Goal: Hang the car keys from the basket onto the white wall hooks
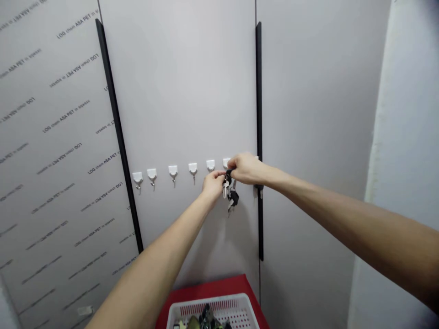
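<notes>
A bunch of keys point(230, 192) with black fobs hangs just beneath a white adhesive hook point(226, 162) on the grey panel. My right hand point(245, 168) pinches the top of the bunch from the right, its fingers partly covering that hook. From the left, my left hand point(213, 183) has its fingertips closed at the upper part of the same keys. Whether the key ring sits on the hook is hidden by my fingers. Another white hook point(210, 165) is right above my left hand.
Several more white hooks point(173, 171) run in a row to the left. Black vertical handles point(259, 100) edge the panel. Below, a white plastic basket point(212, 301) holding several keys stands on a red surface point(206, 288). At left is a panel with printed lettering point(68, 114).
</notes>
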The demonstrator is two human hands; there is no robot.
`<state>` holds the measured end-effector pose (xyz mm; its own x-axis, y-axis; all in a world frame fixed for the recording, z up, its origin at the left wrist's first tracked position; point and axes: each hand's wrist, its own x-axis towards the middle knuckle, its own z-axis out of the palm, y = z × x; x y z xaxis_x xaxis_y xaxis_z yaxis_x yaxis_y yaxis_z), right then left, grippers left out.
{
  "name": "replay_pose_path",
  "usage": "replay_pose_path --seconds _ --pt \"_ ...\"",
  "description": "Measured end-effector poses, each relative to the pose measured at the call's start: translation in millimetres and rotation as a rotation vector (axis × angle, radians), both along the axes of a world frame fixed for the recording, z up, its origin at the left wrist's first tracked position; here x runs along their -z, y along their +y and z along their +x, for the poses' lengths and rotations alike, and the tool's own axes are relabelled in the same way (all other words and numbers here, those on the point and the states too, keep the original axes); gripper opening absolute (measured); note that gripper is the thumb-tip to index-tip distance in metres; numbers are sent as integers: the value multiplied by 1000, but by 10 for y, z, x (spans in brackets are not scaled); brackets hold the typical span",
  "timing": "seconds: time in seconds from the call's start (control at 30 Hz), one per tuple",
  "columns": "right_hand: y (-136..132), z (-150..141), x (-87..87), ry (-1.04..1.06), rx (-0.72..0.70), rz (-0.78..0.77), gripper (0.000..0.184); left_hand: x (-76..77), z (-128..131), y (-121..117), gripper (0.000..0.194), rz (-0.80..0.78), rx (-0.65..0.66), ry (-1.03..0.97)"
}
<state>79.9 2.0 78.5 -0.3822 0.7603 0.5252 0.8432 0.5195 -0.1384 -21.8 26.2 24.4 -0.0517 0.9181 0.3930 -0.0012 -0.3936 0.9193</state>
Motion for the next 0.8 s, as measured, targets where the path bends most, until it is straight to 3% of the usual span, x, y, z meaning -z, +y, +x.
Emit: replay_pose_path --seconds 0.13,0.23,0.3,0.43,0.5,0.57,0.63,0.67,0.73,0.8 --pt "-130 89 298 124 -120 -75 15 207 -81 -228 17 -117 247 -29" --pt "-227 42 623 257 -230 -248 19 596 -138 -389 31 -220 494 -147" --pt "-271 -39 948 308 -285 -420 23 938 -184 -502 37 -264 575 -211" --pt "-322 -221 1837 304 -331 -692 23 1672 -314 -718 42 -418 594 -120" --pt "-346 -288 2267 267 -340 -670 21 2004 -391 -784 43 -438 509 -30" --pt "-353 -307 2548 229 -338 -652 20 2277 -464 -811 45 -471 392 89" --pt "-308 -249 2582 222 -312 -616 23 2472 -524 -812 41 -455 275 227" --pt "-258 -186 2493 254 -276 -555 26 2540 -548 -809 35 -431 216 304" --pt "-102 -1 2140 412 -137 -322 31 2631 -579 -807 26 -390 103 456" --pt "97 215 1672 603 74 13 31 2683 -583 -817 26 -376 -2 566"
